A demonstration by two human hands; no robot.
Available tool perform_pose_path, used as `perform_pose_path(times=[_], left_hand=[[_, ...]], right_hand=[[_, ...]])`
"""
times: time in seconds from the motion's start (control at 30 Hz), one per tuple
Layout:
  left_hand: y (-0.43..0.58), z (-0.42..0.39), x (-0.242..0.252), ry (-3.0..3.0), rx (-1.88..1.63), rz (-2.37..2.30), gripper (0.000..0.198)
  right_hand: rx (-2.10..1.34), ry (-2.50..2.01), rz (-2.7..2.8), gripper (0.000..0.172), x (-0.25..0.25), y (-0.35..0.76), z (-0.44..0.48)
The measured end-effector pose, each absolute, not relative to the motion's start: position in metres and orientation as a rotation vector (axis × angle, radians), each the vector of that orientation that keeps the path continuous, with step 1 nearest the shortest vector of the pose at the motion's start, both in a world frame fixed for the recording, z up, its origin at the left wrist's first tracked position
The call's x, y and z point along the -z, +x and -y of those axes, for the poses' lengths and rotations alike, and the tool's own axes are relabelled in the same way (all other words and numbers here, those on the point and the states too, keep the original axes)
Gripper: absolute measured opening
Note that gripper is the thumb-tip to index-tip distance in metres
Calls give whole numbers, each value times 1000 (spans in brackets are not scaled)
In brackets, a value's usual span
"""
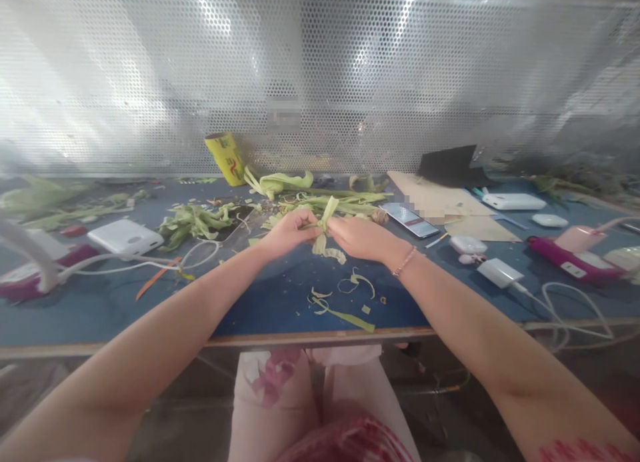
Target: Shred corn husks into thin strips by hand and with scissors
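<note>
Both my hands meet above the middle of the blue table. Between them is a bundle of pale green leaf strips (329,210), like corn husk, with one end standing up and a curled end hanging below. My left hand (294,229) pinches the bundle from the left, thumb and fingers together. From the right, my right hand (359,237) grips it with curled fingers; its fingertips are partly hidden. Behind the hands lie more long green leaves (295,182). Thin leaf scraps (345,314) are scattered on the table in front of them.
A yellow cardboard tube (225,158) leans by the perforated metal screen (330,69). At left are a leaf heap (195,223), a white charger (125,237) and an orange strip (157,279). A phone (410,220), a white adapter (500,273) and a purple power strip (575,261) lie right.
</note>
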State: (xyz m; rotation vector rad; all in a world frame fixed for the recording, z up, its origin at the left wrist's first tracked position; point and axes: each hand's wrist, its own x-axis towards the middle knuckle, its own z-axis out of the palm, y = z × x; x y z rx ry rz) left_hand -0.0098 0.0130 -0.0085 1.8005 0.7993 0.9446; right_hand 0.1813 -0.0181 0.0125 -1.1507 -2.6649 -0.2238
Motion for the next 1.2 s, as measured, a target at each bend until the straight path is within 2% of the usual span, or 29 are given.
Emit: perform_pose_path(times=[0.23, 0.6, 0.7, 0.8, 1.0, 1.2], left_hand=[[-8, -12, 8, 1716, -926, -823, 25], [-10, -14, 5, 1780, -875, -834, 24], [-11, -14, 3, 1769, -877, -833, 25], [-11, -14, 3, 1760, -936, -834, 26], [-10, -13, 5, 1739, -1012, -803, 26], [-8, -8, 2, 1999, -880, -922, 25]], right_hand=[[250, -1194, 2695, 30, -11, 184, 16], [146, -1146, 2683, 26, -14, 186, 17], [17, -1124, 2629, 25, -14, 187, 17], [-251, -1080, 2485, 24, -11, 186, 14], [-707, -1026, 1997, 32, 8, 175, -3], [-599, -1000, 1845, 20, 14, 169, -12]])
